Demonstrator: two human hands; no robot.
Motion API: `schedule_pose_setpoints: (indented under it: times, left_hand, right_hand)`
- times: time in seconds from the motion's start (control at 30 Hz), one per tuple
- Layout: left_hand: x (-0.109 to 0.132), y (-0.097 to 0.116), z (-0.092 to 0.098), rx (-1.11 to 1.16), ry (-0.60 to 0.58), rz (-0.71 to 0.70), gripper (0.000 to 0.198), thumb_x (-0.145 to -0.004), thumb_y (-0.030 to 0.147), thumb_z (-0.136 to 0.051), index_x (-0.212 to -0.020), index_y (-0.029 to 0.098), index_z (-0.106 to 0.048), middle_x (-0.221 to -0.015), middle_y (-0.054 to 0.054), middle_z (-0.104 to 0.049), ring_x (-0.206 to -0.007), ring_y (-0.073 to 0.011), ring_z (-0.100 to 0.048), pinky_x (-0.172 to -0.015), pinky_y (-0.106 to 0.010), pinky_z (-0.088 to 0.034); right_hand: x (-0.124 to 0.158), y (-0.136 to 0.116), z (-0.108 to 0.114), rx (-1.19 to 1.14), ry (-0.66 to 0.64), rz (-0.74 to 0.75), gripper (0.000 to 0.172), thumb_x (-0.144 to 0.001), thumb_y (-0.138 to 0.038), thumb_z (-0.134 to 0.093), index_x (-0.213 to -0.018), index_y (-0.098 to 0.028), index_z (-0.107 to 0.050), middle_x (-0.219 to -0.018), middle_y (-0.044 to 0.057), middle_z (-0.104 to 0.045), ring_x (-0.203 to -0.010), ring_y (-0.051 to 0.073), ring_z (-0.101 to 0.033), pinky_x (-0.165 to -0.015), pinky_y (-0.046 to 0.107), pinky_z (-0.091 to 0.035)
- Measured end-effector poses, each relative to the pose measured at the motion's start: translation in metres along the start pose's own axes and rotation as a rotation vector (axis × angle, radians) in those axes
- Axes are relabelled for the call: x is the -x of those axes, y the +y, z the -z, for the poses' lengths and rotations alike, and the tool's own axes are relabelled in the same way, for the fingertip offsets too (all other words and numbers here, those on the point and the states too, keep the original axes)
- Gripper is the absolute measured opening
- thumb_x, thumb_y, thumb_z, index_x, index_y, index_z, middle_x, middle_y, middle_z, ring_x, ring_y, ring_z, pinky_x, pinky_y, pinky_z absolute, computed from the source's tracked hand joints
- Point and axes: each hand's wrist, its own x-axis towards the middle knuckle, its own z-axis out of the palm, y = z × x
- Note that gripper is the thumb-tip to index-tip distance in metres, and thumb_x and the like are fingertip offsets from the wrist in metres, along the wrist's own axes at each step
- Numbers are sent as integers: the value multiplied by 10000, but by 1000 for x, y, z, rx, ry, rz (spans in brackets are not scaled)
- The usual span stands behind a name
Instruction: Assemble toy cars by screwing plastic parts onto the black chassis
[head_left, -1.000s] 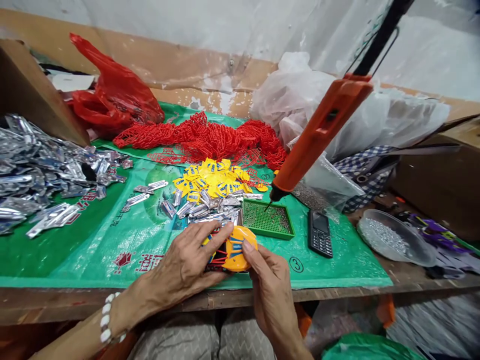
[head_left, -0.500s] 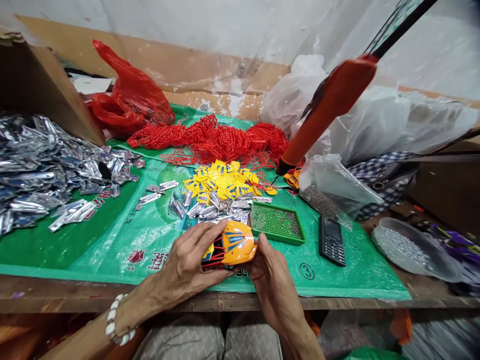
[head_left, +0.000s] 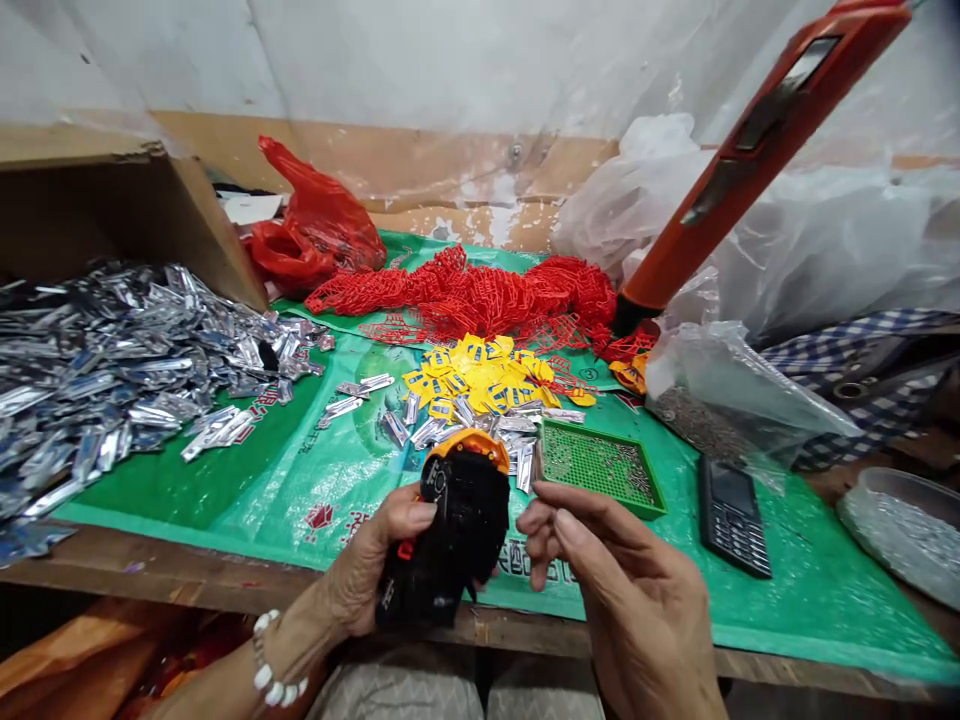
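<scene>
My left hand (head_left: 375, 560) is wrapped around a toy car body (head_left: 457, 520). Its black underside faces me, and a strip of orange shell shows at the top end. My right hand (head_left: 622, 580) is beside the car, apart from it, just in front of a green mesh tray (head_left: 551, 465) of small screws. Its fingers are curled together with the thumb close to the index finger; anything held between them is too small to make out. Behind the car lie silver foil stickers (head_left: 517, 425) and a pile of yellow pieces with blue marks (head_left: 487, 370).
An orange electric screwdriver (head_left: 720, 190) hangs at the right, tip low over red plastic frames (head_left: 480, 295). Farther right are a keypad phone (head_left: 735, 515), a bag of screws (head_left: 697, 420) and a clear bowl (head_left: 900, 530). Silver strips (head_left: 150, 370) spill from a cardboard box (head_left: 195, 220).
The toy car has been turned from its orange top to its black underside in my left hand. My right hand has let go of it and moved right. The view has shifted left.
</scene>
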Motion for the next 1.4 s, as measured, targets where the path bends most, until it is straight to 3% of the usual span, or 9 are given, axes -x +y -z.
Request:
schedule_pose_setpoints:
  times: [0.07,0.17,0.27,0.37,0.67,0.9,1.1,1.27,1.4]
  left_hand:
    - [0,-4,-1,96,-77,47,566,-686,506,-822,-1079,115,-708,-952,-147,-776,-791,-269,-753,-672,-317,-591]
    - [-1,-10,0,209,-221,128,605,-728,511,-796,-1134,69,-721,-1032,-171,-767,-855,-253,-752,-736,-305,-594]
    - [-1,-16,2,270,-303,193,633,-757,531,-765,-1140,28,-727,-1044,-171,-764,-860,-234,-749,-744,-275,-593]
    - [-1,-21,4,276,-316,212,631,-772,541,-743,-1120,14,-735,-1035,-172,-765,-843,-231,-749,-735,-270,-595]
    - [-1,-25,6,293,-301,277,617,-753,554,-740,-1086,35,-755,-965,-146,-779,-779,-207,-743,-662,-228,-556]
    - [-2,-22,4,333,-332,315,594,-742,549,-754,-1079,59,-764,-977,-134,-784,-812,-207,-744,-718,-236,-546]
    - [-7,-23,3,363,-351,315,619,-758,569,-727,-1073,37,-752,-967,-136,-777,-807,-227,-743,-674,-243,-553]
    - [-8,-23,3,332,-284,292,619,-807,581,-680,-1078,27,-741,-945,-157,-774,-767,-222,-739,-685,-257,-563]
    - [-5,-17,3,254,-126,282,571,-787,561,-720,-1055,57,-744,-879,-139,-773,-780,-236,-735,-769,-321,-583]
  right_hand:
    - [-4,3,0,103,83,51,237,-784,-419,-767,-920,-225,-787,-729,56,-711,-565,130,-604,-494,241,-523]
    - [-9,3,-1,241,133,76,266,-779,-457,-753,-929,-239,-784,-797,49,-727,-578,115,-591,-529,232,-522]
    - [-16,2,-4,303,67,65,273,-802,-486,-708,-919,-251,-784,-903,49,-745,-704,141,-641,-614,238,-528]
    - [-22,3,-5,316,-54,14,305,-818,-518,-669,-843,-238,-788,-858,46,-741,-757,163,-633,-640,249,-495]
    - [-22,7,-4,254,-89,-41,346,-826,-524,-648,-754,-210,-773,-671,16,-614,-647,140,-478,-577,267,-357]
    - [-21,4,-8,258,-58,22,306,-831,-480,-653,-724,-213,-759,-680,14,-645,-638,140,-504,-613,275,-398]
    - [-23,7,-6,288,-45,-19,367,-816,-523,-643,-675,-193,-716,-597,1,-567,-582,121,-445,-560,263,-362]
    - [-29,16,-2,248,-55,-128,392,-793,-553,-671,-720,-174,-736,-588,-8,-530,-570,110,-425,-533,254,-335]
    - [-35,21,-5,227,-45,-145,404,-766,-554,-700,-696,-157,-724,-571,-2,-548,-547,111,-450,-512,250,-351]
